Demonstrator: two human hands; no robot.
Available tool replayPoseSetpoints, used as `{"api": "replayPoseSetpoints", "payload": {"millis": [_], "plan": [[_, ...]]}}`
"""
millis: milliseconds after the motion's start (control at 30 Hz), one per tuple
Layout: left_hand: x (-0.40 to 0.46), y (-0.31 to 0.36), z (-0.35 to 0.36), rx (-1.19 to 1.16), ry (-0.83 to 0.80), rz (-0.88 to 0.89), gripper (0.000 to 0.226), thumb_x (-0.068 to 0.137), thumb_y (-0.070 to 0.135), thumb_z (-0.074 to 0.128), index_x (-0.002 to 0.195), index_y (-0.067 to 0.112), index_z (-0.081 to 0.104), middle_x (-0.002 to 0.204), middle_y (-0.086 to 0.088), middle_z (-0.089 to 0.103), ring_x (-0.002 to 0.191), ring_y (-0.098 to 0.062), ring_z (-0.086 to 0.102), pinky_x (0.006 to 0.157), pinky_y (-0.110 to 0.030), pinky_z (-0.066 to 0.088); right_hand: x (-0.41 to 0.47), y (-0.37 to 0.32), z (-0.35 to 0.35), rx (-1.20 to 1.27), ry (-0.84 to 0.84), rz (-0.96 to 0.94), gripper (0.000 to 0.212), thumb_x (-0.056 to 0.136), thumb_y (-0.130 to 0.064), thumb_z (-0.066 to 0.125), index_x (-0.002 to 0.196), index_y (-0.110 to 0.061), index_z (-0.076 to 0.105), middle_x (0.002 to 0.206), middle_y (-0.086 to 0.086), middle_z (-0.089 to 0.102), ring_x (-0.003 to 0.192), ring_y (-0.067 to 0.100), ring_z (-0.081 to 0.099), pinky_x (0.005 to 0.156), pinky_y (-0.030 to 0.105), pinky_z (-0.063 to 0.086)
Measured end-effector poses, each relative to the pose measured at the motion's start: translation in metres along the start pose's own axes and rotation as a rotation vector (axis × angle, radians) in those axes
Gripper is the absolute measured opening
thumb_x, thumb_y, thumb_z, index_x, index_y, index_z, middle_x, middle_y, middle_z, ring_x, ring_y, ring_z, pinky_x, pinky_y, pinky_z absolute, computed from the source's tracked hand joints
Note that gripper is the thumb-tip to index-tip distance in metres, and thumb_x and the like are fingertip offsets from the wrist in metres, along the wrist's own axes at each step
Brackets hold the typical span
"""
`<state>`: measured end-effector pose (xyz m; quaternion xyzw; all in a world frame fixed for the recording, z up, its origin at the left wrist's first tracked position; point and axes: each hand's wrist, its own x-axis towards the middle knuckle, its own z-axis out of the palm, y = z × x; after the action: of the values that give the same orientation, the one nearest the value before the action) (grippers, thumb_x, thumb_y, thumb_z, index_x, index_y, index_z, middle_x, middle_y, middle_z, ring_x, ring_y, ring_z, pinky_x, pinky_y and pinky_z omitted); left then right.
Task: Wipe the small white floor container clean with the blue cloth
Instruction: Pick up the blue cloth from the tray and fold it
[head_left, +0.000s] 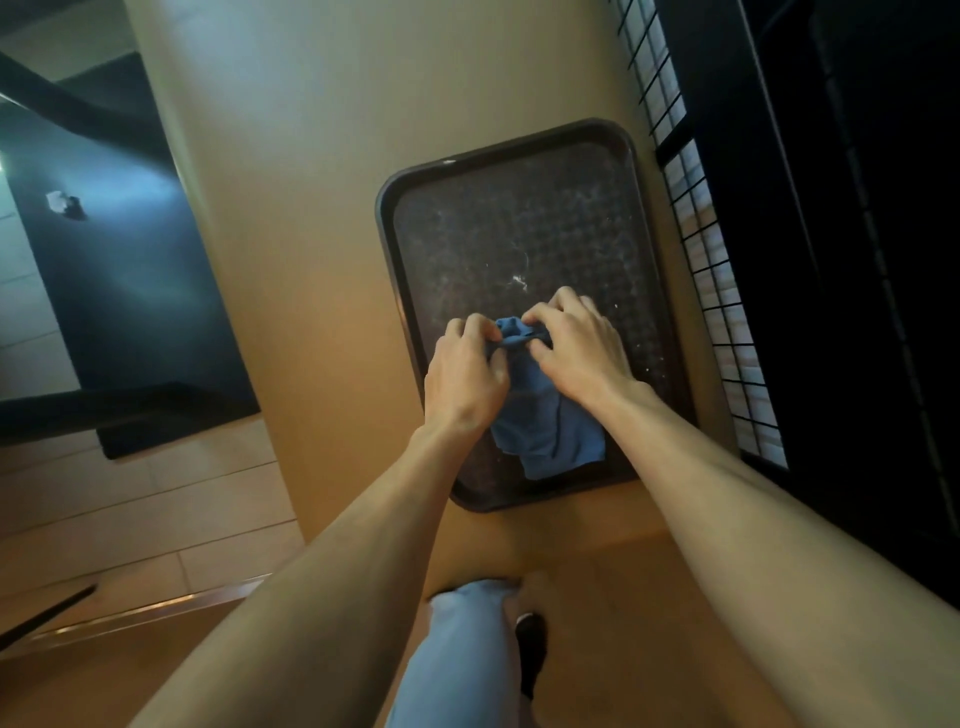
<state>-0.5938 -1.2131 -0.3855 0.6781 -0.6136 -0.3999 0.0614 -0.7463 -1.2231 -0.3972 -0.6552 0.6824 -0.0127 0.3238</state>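
both hands, left hand and right hand, pinch the blue cloth at its far end; it trails toward the near side over the dark tray; no white container in view

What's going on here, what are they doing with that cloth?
A person is bent over a dark brown tray that lies on a tan surface. Both hands grip a blue cloth at its top edge, the left hand and the right hand bunching it between the fingers, while the rest of the cloth hangs down onto the tray. The tray's patterned floor shows whitish smears and specks above the hands. No small white container is in view.
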Motion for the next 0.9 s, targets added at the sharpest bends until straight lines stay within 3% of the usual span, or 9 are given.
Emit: {"api": "replayPoseSetpoints", "payload": {"millis": [133,333,467,600,700,767,833,900], "plan": [[-0.018,0.006,-0.007,-0.090,0.010,0.034,0.014,0.098,0.017,0.054,0.110,0.022,0.051,0.112,0.003,0.052,0.095,-0.021,0.059,0.088,-0.048,0.053,-0.023,-0.001,-0.012,0.107,-0.006,0.001,0.023,0.092,-0.027,0.064,0.114,-0.027,0.061,0.113,-0.006,0.053,0.108,0.017,0.051,0.083,0.041,0.051],[-0.062,0.022,-0.018,-0.171,0.045,0.100,0.036,0.098,0.016,0.056,0.133,0.025,0.049,0.123,0.005,0.052,0.109,-0.014,0.059,0.097,-0.043,0.052,-0.077,-0.012,-0.036,0.179,0.081,-0.011,0.018,0.090,-0.025,0.065,0.107,-0.024,0.060,0.104,-0.014,0.059,0.106,0.016,0.050,0.078,0.032,0.044],[-0.108,0.029,-0.028,-0.170,0.127,0.201,0.026,0.097,0.014,0.060,0.122,0.020,0.061,0.114,0.004,0.053,0.097,-0.015,0.060,0.087,-0.042,0.055,-0.127,-0.021,-0.054,0.202,0.159,-0.067,0.020,0.091,-0.027,0.067,0.109,-0.021,0.063,0.094,-0.021,0.046,0.106,0.016,0.049,0.081,0.034,0.047],[-0.166,0.041,-0.044,-0.216,0.202,0.311,0.023,0.095,0.010,0.063,0.117,0.016,0.061,0.114,0.004,0.052,0.096,-0.009,0.057,0.084,-0.037,0.056,-0.181,-0.035,-0.069,0.254,0.262,-0.137,0.019,0.091,-0.023,0.069,0.108,-0.017,0.065,0.103,-0.014,0.050,0.113,0.021,0.050,0.090,0.037,0.044],[-0.213,0.054,-0.058,-0.233,0.235,0.367,0.023,0.097,0.010,0.061,0.119,0.014,0.059,0.116,0.001,0.054,0.099,-0.011,0.058,0.084,-0.042,0.057,-0.225,-0.048,-0.083,0.301,0.281,-0.174,0.019,0.092,-0.023,0.067,0.110,-0.018,0.063,0.116,-0.003,0.058,0.118,0.020,0.051,0.098,0.041,0.042],[-0.244,0.061,-0.071,-0.259,0.267,0.396,0.021,0.099,0.015,0.057,0.120,0.015,0.056,0.115,0.002,0.057,0.101,-0.013,0.059,0.083,-0.045,0.057,-0.255,-0.059,-0.095,0.348,0.264,-0.216,0.017,0.094,-0.026,0.064,0.111,-0.022,0.060,0.116,-0.003,0.061,0.112,0.016,0.055,0.096,0.045,0.048],[-0.276,0.068,-0.085,-0.289,0.300,0.428,0.019,0.101,0.023,0.052,0.119,0.021,0.052,0.112,0.003,0.060,0.102,-0.016,0.062,0.082,-0.046,0.057,-0.284,-0.072,-0.109,0.438,0.260,-0.262,0.016,0.096,-0.028,0.062,0.111,-0.024,0.058,0.111,-0.005,0.062,0.104,0.009,0.059,0.089,0.040,0.055],[-0.313,0.078,-0.098,-0.318,0.341,0.475,0.015,0.104,0.023,0.049,0.118,0.026,0.048,0.110,0.005,0.060,0.101,-0.013,0.062,0.084,-0.036,0.056,-0.317,-0.086,-0.124,0.524,0.280,-0.306,0.017,0.096,-0.027,0.063,0.112,-0.023,0.059,0.108,-0.009,0.063,0.102,0.002,0.061,0.086,0.033,0.057]]}}
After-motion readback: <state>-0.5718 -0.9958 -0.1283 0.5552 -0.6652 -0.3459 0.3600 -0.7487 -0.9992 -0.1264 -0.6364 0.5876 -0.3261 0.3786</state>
